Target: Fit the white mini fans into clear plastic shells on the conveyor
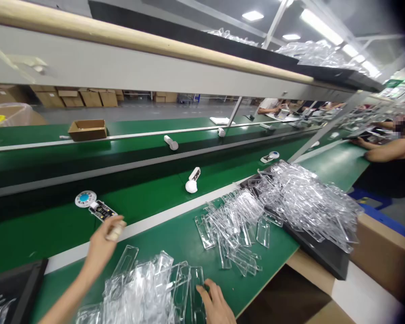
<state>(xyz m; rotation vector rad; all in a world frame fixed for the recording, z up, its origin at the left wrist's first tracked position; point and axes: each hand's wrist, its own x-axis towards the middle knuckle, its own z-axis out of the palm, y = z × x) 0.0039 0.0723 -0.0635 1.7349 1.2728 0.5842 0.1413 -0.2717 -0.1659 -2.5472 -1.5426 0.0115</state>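
My left hand (104, 238) reaches over the belt's near edge, pale covers on its curled, slightly blurred fingers. They close at the near end of a small white device (101, 210) with a bare circuit board and a round slotted head with a blue centre, like a handheld fan. The grip itself is partly hidden. At the bottom, my right hand (216, 302) pinches the edge of a clear plastic shell (196, 281), long and narrow, beside a heap of similar shells (138, 292) on the green table (168, 231).
More white devices (191, 186) lie along the green belt (145, 191). To the right, further shells (236, 216) spread from a piled black tray (319, 234). Another black tray (37, 281) stands at lower left. A slanted metal post (324, 128) and overhead shelf frame this place; a co-worker (391, 148) sits at right.
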